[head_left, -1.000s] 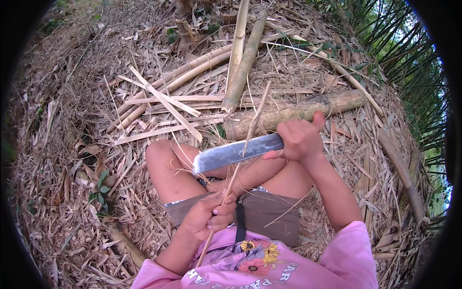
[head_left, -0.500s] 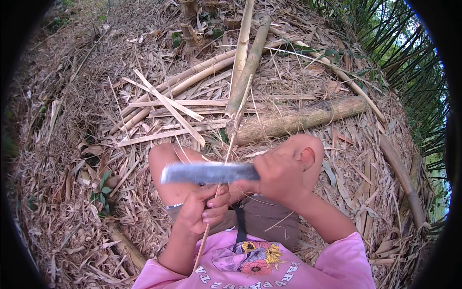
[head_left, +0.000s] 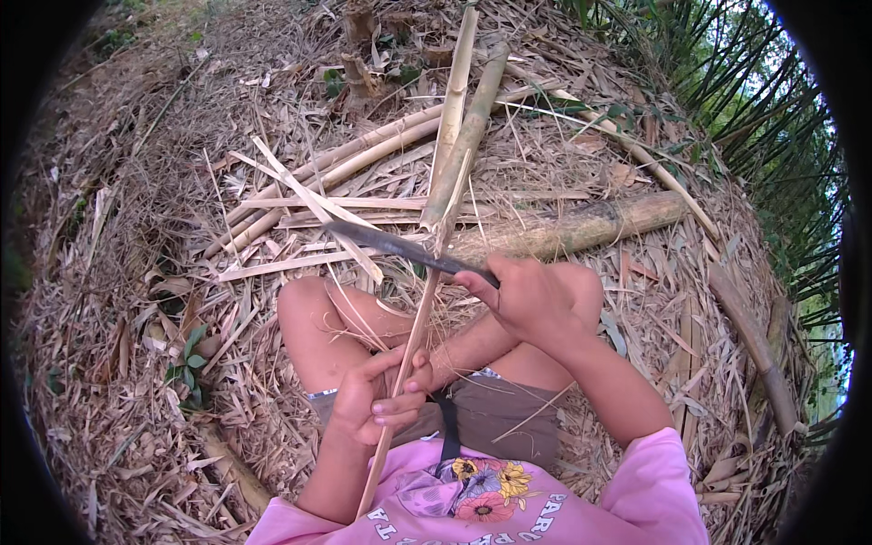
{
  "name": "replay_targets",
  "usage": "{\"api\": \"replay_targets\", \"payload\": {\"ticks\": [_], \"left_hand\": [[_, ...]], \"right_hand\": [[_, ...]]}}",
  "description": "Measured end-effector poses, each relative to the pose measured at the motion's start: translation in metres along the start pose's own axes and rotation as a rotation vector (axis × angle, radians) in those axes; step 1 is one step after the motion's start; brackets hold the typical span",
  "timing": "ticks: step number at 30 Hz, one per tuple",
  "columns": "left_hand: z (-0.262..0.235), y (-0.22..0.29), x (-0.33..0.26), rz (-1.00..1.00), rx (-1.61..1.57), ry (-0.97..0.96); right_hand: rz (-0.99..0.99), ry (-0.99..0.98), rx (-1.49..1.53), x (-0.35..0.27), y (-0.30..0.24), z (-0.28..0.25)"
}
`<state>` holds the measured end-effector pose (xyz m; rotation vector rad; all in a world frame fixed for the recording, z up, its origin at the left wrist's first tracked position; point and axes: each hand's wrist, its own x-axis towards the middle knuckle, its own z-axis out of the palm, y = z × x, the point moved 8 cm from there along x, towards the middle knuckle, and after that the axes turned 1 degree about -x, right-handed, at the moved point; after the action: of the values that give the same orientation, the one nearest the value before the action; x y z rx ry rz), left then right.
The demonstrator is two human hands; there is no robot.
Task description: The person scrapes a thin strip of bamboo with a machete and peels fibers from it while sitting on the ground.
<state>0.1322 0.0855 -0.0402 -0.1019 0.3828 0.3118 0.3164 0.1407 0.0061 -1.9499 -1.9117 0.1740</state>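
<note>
My left hand (head_left: 374, 396) is closed round a long, thin bamboo strip (head_left: 420, 329), which slants from my lap up toward the bamboo pole in front of me. In my right hand (head_left: 531, 295) is the handle of a dark long-bladed knife (head_left: 386, 242). Its blade points left and lies across the upper part of the strip, beyond my left hand; whether it is biting into the strip I cannot tell. Thin shavings (head_left: 368, 331) hang over my crossed legs. The knife's handle is mostly hidden in my fist.
A thick bamboo log (head_left: 572, 227) lies crosswise past my knees, with a greenish bamboo pole (head_left: 472, 132) resting over it. Several split bamboo slats (head_left: 313, 202) are strewn at the left. Dry leaves (head_left: 136, 363) cover the ground, and standing bamboo (head_left: 772, 136) rises at the right.
The knife has gone from above my left hand, blurred, to farther out along the strip, its blade now tilted. My right hand has moved slightly forward; my left still grips the strip.
</note>
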Motion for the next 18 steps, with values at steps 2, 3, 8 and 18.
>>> {"api": "replay_targets", "payload": {"ticks": [2, 3, 8, 18], "left_hand": [[-0.001, 0.004, 0.000, 0.007, 0.087, 0.044], [-0.005, 0.006, 0.000, 0.015, 0.160, 0.073], [-0.030, 0.030, -0.013, 0.144, 0.562, 0.229], [-0.015, 0.059, -0.037, 0.720, 1.715, 0.490]], "right_hand": [[0.196, -0.231, 0.450, -0.007, 0.018, 0.032], [0.291, -0.347, 0.676, -0.014, 0.021, 0.047], [0.373, -0.482, 1.098, -0.036, -0.030, 0.022], [0.168, -0.061, 0.819, -0.039, -0.027, -0.016]]}}
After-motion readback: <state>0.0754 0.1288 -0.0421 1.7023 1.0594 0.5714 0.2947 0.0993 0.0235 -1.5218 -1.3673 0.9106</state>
